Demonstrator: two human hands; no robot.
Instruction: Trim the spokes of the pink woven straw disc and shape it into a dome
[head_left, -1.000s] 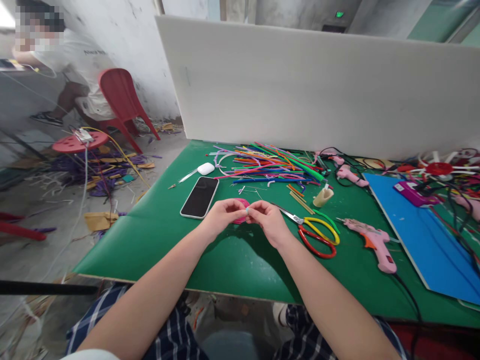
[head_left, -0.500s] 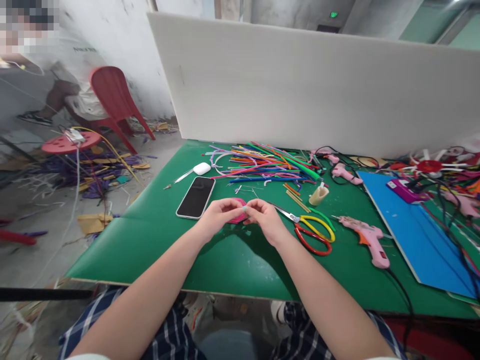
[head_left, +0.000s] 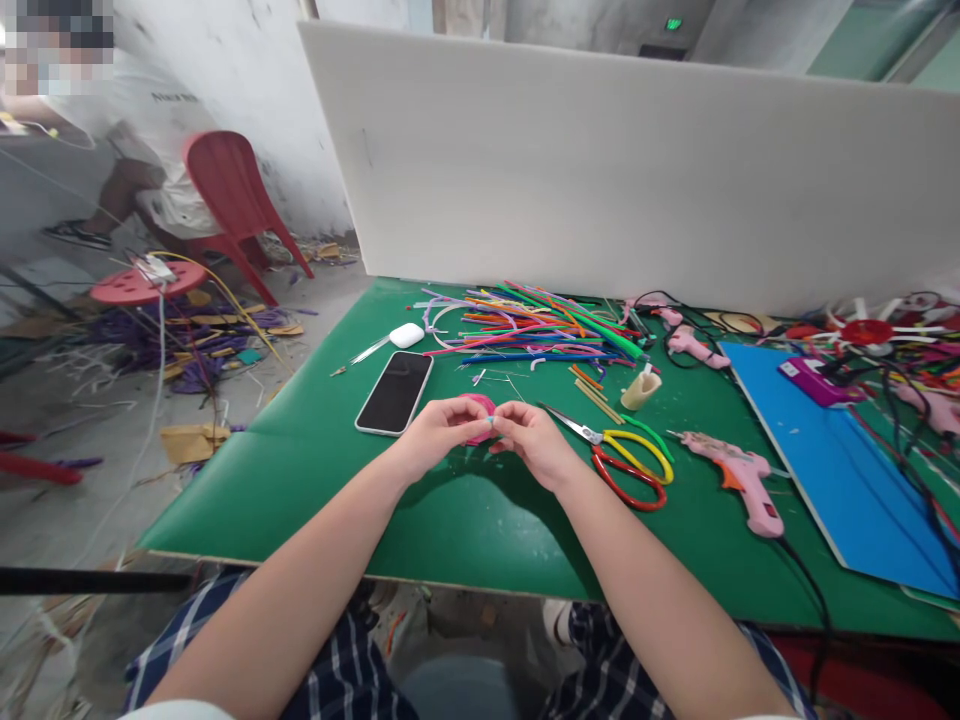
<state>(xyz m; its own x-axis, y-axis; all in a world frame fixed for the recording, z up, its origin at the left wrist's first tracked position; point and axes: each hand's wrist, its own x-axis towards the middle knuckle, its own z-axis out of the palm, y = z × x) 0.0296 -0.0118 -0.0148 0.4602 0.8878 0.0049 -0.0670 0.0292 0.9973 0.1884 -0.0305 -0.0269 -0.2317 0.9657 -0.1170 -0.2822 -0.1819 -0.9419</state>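
Above the middle of the green table, my left hand (head_left: 439, 435) and my right hand (head_left: 529, 438) meet at the fingertips. A round pink piece (head_left: 478, 432) shows behind and between my fingers, partly covered; its exact kind is hidden. Thumb and forefinger are pinched on each hand, with a tiny pale blue bit (head_left: 491, 421) where they meet. Scissors (head_left: 596, 437) with one yellow and one red handle lie just right of my right hand, blades partly spread. Left of my left hand rests a phone (head_left: 394, 393), its screen dark.
Many coloured pipe cleaners (head_left: 540, 325) are heaped at the back. To the right lie a pink glue gun (head_left: 742, 475), a blue board (head_left: 817, 470) and a beige holder (head_left: 641, 390). A white panel (head_left: 600, 170) closes off the back. A person (head_left: 150, 130) sits at far left.
The view has shifted very slightly. Both hands keep the same pinch at nearly the same spot, and the things on the table lie as before.
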